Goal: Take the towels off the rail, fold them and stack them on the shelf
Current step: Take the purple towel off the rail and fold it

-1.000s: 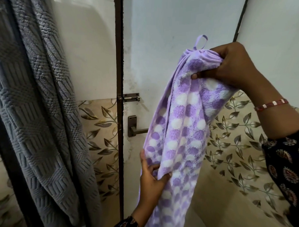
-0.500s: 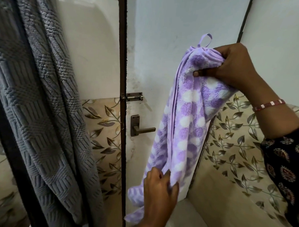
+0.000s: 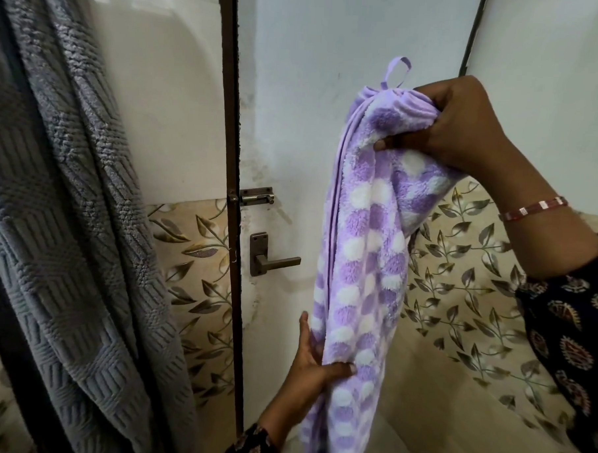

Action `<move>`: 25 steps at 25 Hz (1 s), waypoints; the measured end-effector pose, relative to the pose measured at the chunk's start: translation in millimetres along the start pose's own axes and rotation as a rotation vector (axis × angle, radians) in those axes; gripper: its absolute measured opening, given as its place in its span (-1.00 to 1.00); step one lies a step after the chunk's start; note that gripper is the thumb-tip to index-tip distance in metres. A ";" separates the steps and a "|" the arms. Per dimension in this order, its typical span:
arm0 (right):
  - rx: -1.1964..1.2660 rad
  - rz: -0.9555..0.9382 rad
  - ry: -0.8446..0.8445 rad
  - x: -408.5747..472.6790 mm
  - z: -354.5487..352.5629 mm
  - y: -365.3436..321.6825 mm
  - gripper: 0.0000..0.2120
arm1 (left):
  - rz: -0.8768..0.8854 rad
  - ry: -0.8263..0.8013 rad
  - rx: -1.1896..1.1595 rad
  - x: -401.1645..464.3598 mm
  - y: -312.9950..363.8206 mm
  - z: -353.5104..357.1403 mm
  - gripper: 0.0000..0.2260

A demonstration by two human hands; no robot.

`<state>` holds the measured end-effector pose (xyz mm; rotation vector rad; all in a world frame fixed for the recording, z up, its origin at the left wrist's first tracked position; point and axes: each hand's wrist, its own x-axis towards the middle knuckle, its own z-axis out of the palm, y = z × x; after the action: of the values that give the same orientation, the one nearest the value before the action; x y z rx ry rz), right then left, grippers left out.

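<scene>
A purple towel with white dots (image 3: 364, 263) hangs lengthwise in front of me, its small hanging loop sticking up at the top. My right hand (image 3: 456, 127) grips the bunched top edge. My left hand (image 3: 314, 364) pinches the towel lower down, thumb across the front and fingers behind. A large grey textured towel (image 3: 61, 233) hangs on the left; its top runs out of view, so the rail is not visible. No shelf is in sight.
A white door (image 3: 296, 106) with a dark frame (image 3: 230, 189), a bolt latch (image 3: 256, 196) and a lever handle (image 3: 272, 259) stands behind the purple towel. Leaf-patterned tiles (image 3: 459, 284) cover the lower walls on both sides.
My left hand has shifted from the towel's lower left edge to a pinch on its front, a little higher. The towel hangs straighter and narrower. My right hand has stayed in place.
</scene>
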<state>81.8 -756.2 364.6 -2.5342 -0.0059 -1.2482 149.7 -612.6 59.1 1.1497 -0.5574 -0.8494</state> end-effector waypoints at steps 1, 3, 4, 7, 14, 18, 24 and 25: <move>-0.011 -0.005 -0.010 -0.3 -2.7 -2.1 -0.25 | -0.006 -0.083 0.031 2.2 4.3 -5.3 -0.16; -0.047 0.009 -0.052 -2.4 -9.7 -2.1 -0.18 | -0.011 -0.167 0.149 6.5 10.2 -15.5 -0.39; -0.073 0.033 -0.076 -4.4 -13.5 -0.5 -0.19 | -0.001 -0.145 0.213 8.7 11.8 -21.4 -0.46; -0.161 0.106 -0.110 -12.5 -23.4 6.1 -0.30 | 0.131 0.102 0.442 13.2 17.0 -34.8 -0.65; -0.297 0.135 -0.026 -13.2 -25.1 18.3 -0.44 | 0.391 0.330 1.062 3.2 40.9 -55.0 -0.51; -0.557 0.098 0.087 0.1 -3.0 28.5 -0.44 | 0.080 0.002 0.531 -21.6 70.8 -38.0 -0.74; -0.731 0.302 -0.135 -40.6 80.3 81.9 -0.50 | -0.108 0.037 -0.023 -31.6 73.3 -25.1 -0.76; -0.648 0.446 -0.259 -58.7 91.3 84.4 -0.46 | -0.138 0.055 -0.048 -31.6 78.2 -23.2 -0.84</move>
<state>127.9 -802.8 243.7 -2.9531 0.9922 -0.8211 171.9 -561.2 126.3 1.1740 -0.4135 -0.9416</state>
